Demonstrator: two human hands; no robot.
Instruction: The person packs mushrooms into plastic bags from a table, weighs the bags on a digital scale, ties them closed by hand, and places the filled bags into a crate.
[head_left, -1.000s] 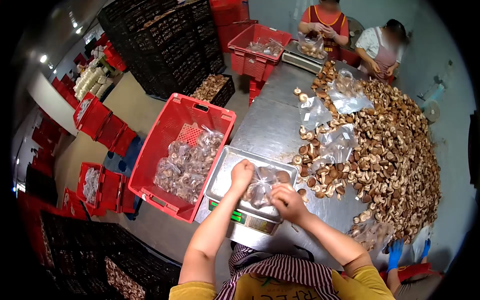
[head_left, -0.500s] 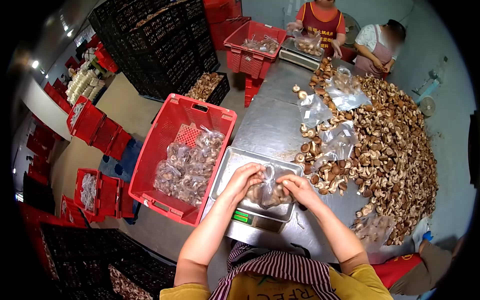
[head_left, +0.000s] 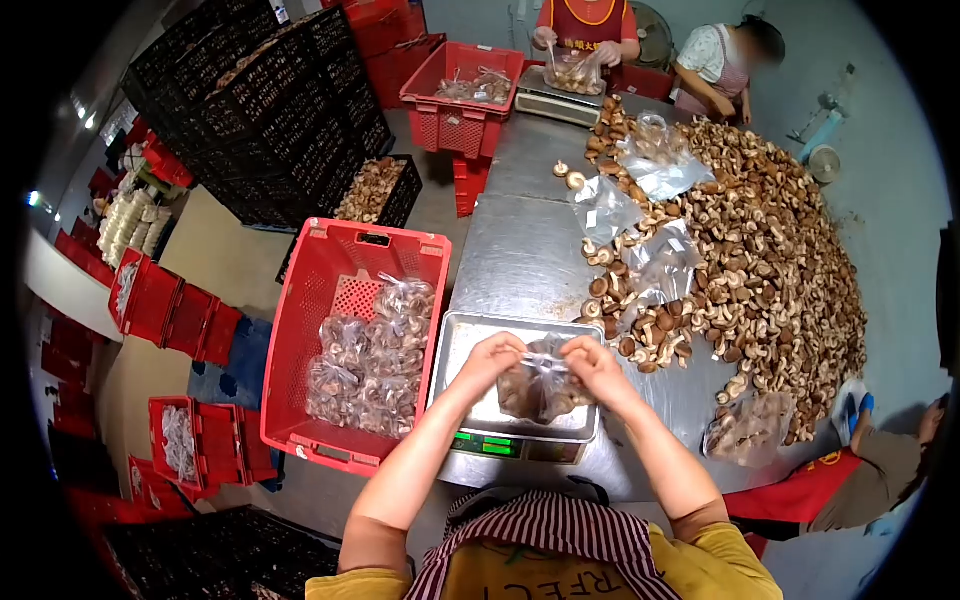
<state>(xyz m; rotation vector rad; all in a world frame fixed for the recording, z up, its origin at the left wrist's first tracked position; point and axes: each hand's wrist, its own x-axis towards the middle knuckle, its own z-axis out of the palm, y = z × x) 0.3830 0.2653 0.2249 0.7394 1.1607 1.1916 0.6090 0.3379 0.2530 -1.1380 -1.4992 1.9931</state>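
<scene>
A clear plastic bag of mushrooms (head_left: 545, 395) rests on the steel tray of a weighing scale (head_left: 462, 340), whose green display faces me. My left hand (head_left: 492, 362) pinches the gathered neck of the bag from the left. From the other side, my right hand (head_left: 597, 367) grips the same twisted neck, fingers closed. Just left of the scale stands a red crate (head_left: 284, 340) with several filled mushroom bags (head_left: 365, 365) inside. To the right, a large heap of loose mushrooms (head_left: 770, 270) covers the metal table.
Empty plastic bags (head_left: 664, 260) lie along the heap's near edge. Across the table a person (head_left: 590, 30) handles a bag at another scale (head_left: 558, 102), beside a second person (head_left: 715, 75). Black crates (head_left: 260, 110) are stacked at the left. A person's blue-gloved hand (head_left: 862, 408) shows at right.
My hands have drawn closer together at the bag's neck, which looks more tightly gathered. My view has shifted slightly. The person opposite now holds the bag's top with both hands.
</scene>
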